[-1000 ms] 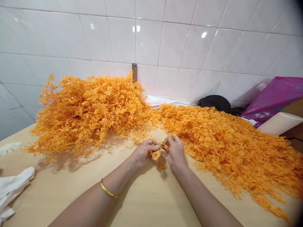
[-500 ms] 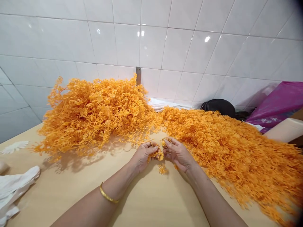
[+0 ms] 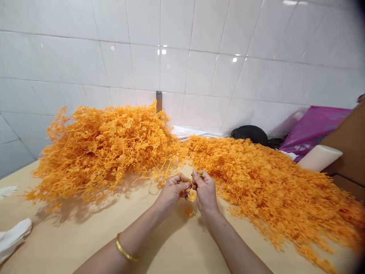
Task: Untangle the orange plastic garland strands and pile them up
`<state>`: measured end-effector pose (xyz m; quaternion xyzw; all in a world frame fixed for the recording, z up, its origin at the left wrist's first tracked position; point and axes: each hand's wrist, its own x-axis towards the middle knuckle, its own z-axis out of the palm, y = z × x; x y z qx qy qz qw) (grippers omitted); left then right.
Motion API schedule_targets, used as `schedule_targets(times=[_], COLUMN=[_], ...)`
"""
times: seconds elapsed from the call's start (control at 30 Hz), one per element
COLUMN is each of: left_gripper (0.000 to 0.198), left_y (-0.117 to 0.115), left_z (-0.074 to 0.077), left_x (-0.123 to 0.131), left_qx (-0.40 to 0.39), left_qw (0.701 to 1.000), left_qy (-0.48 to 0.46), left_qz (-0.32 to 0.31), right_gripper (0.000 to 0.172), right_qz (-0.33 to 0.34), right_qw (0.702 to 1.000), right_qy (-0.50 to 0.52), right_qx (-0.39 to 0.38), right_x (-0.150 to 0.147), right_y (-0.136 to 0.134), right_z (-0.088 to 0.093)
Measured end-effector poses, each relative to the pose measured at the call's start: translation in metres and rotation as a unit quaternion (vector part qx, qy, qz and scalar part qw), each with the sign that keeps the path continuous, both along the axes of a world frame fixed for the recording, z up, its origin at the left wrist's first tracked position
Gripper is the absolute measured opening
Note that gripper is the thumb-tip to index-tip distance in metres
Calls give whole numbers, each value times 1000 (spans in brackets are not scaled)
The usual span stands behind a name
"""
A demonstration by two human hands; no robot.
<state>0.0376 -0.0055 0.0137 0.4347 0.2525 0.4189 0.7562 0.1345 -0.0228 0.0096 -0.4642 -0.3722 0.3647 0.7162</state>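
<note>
My left hand (image 3: 172, 191) and my right hand (image 3: 204, 191) meet over the middle of the wooden table (image 3: 176, 251), fingers pinched together on a small orange plastic sprig (image 3: 191, 195) between them. A loose orange piece (image 3: 189, 212) lies on the table just below the hands. A tall heap of orange plastic branches (image 3: 105, 146) rises to the left behind my hands. A flatter heap of small orange pieces (image 3: 279, 190) spreads to the right. A gold bangle sits on my left wrist.
White gloves (image 3: 13, 238) lie at the table's left edge. Against the tiled wall at the back right are a black pouch (image 3: 250, 134), a purple bag (image 3: 313, 127) and a cream roll (image 3: 319, 158) beside a brown box.
My hands have come back together on the sprig after parting half a second ago. A small orange piece dropped onto the table. The view has tilted down and to the right a little.
</note>
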Motion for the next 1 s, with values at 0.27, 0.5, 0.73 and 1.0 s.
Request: schedule_targets(times=[0.27,0.5,0.73,1.0], left_gripper=[7,17,12,20], left_y=[-7,-5,23,29], left_z=[65,63,41,41], left_x=[8,3,17,20], left_qx=[68,-2,-118,-103], left_qw=[997,997,985,981], left_qy=[-23,-15,54,34], left_qz=[24,75,111,159], right_gripper=[28,29,31,33], right_qz=[-26,-136,-275,-134], right_qw=[994,990,812,906], right_qy=[91,30,-489,-401], right_qx=[56,22,-158,2], right_x=[11,100,106,84], right_y=[9,14,5,16], right_z=[62,89,79,87])
